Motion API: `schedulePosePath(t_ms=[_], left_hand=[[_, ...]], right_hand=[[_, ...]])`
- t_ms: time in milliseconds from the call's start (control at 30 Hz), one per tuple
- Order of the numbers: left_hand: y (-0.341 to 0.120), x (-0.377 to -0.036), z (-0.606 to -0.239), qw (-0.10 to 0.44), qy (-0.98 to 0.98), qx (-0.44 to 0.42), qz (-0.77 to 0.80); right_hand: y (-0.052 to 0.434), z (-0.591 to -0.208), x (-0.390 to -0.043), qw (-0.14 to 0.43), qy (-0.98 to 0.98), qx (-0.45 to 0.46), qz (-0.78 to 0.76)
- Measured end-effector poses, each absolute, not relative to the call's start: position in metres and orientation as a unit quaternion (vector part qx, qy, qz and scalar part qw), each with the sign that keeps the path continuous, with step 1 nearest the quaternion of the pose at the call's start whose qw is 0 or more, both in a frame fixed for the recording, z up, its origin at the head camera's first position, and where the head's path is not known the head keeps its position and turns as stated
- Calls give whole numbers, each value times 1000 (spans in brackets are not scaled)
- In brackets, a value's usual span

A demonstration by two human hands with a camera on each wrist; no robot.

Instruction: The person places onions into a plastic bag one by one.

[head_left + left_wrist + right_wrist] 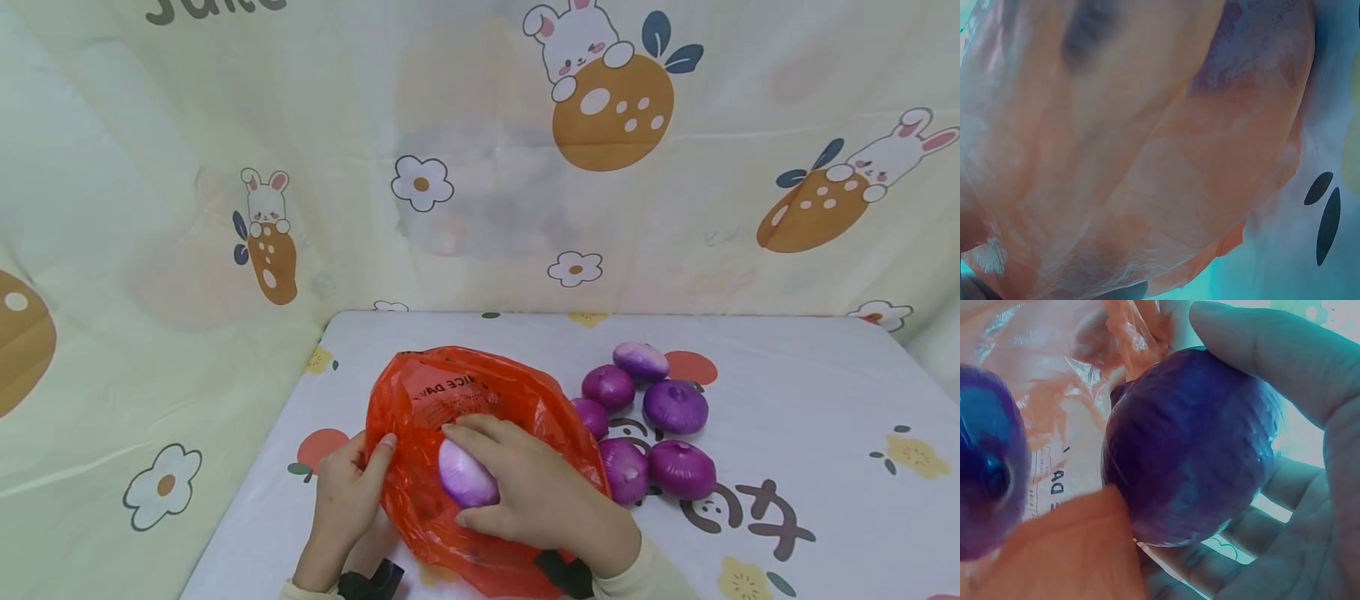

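A red plastic bag (405, 492) with dark printing on its inner wall stands with its mouth spread on the table. At its left rim, my left hand (348, 487) pinches the film between thumb and fingers. My right hand (540, 483) grips a purple onion (463, 473) over the bag's mouth, thumb on the near side and fingers on the far side. The right wrist view has this held onion (1191, 450) large, with another onion (988, 462) at the left edge. Film of the bag (1147, 187) fills most of the left wrist view.
Just right of the bag, several purple onions lie in a group, among them a paler one (641, 362) at the back and a dark one (681, 471) in front. The table (840, 400) has a printed white cloth. A patterned curtain (480, 233) hangs behind it.
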State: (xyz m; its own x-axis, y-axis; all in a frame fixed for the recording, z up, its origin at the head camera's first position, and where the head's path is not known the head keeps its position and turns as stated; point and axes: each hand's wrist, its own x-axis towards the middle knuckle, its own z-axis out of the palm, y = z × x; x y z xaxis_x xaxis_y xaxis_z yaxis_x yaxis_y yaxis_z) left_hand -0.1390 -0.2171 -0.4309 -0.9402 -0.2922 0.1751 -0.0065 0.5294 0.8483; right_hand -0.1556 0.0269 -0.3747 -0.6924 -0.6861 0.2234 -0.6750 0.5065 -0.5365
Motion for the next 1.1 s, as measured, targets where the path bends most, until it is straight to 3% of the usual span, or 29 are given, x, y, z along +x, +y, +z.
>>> schedulePosePath(t_ms=[767, 1100], left_hand=[[-217, -139, -431, 153, -864, 75, -473], [-218, -139, -433, 162, -864, 68, -472]], right_hand=[[21, -385, -153, 61, 871, -381, -303], [15, -393, -154, 40, 874, -392, -285]])
